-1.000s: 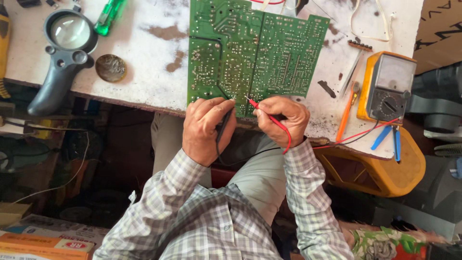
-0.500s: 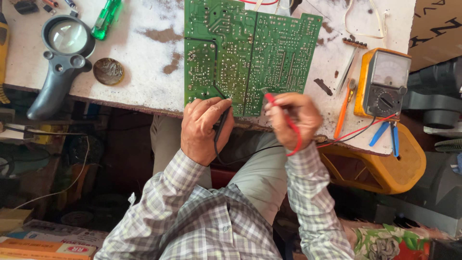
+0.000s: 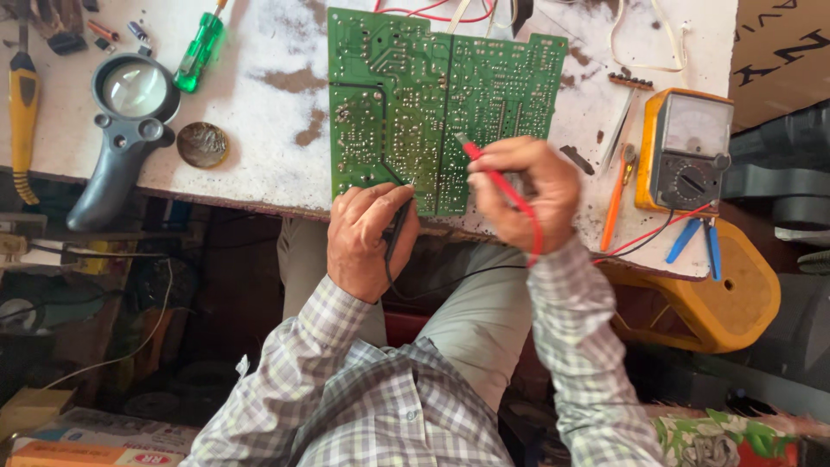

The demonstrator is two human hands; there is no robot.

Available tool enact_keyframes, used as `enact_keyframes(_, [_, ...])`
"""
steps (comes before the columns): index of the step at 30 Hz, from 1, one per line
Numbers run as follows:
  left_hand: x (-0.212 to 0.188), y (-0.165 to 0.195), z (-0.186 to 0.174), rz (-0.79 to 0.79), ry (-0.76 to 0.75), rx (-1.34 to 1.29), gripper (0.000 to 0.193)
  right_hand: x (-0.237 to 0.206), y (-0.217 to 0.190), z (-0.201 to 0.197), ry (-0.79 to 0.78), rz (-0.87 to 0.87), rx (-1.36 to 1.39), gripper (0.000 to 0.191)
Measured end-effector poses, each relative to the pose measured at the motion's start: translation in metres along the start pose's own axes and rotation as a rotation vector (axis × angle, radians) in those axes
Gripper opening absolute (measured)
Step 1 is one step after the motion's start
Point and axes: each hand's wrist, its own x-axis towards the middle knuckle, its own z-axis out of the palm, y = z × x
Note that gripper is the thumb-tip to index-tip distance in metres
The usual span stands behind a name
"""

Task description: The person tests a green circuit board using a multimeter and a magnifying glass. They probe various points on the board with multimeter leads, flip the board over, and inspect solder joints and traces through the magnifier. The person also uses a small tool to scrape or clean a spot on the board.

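Observation:
A green circuit board point(image 3: 415, 95) lies solder side up on a stained white worktop point(image 3: 268, 130). My left hand point(image 3: 367, 238) grips a black test probe point(image 3: 399, 223) whose tip touches the board's near edge. My right hand point(image 3: 519, 190) holds a red test probe point(image 3: 493, 173) with its tip on the board's lower middle. Red and black leads run from the probes to a yellow analog multimeter point(image 3: 685, 149) on the right.
A black handled magnifier point(image 3: 125, 130), a green screwdriver point(image 3: 199, 47), a round tin point(image 3: 202, 143) and a yellow-handled tool point(image 3: 23, 112) lie at left. An orange screwdriver point(image 3: 616, 195) and blue-handled pliers point(image 3: 696, 242) sit near the meter. A yellow case point(image 3: 709, 303) stands below right.
My right hand has lifted from the table edge and carried the red probe farther up onto the board. My left hand and black probe have stayed at the near edge.

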Motion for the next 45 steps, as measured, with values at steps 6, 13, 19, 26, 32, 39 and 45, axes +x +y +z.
enact_keyframes(6, [0.002, 0.004, 0.007, -0.002, -0.004, 0.015, 0.028, -0.018, 0.019, 0.021, 0.089, -0.083, -0.201, 0.018])
enact_keyframes(13, [0.007, 0.021, 0.016, -0.081, 0.079, -0.001, 0.028, -0.030, 0.030, 0.008, 0.078, -0.024, -0.064, 0.018])
enact_keyframes(19, [0.023, 0.022, 0.011, -0.014, -0.025, 0.024, 0.028, -0.036, 0.034, 0.001, 0.096, -0.031, -0.080, 0.020])
enact_keyframes(26, [0.051, 0.003, 0.010, -0.060, -0.124, -0.155, 0.022, -0.035, 0.036, -0.006, 0.039, -0.070, -0.052, 0.019])
enact_keyframes(32, [0.050, -0.002, 0.011, -0.151, -0.182, -0.216, 0.019, -0.033, 0.037, -0.005, -0.007, -0.048, -0.052, 0.020])
enact_keyframes(39, [0.050, -0.002, 0.009, -0.170, -0.169, -0.231, 0.018, -0.035, 0.037, -0.002, -0.016, -0.055, -0.119, 0.021])
enact_keyframes(45, [0.051, -0.006, 0.008, -0.193, -0.196, -0.251, 0.017, -0.036, 0.038, 0.002, -0.051, -0.079, -0.154, 0.023])
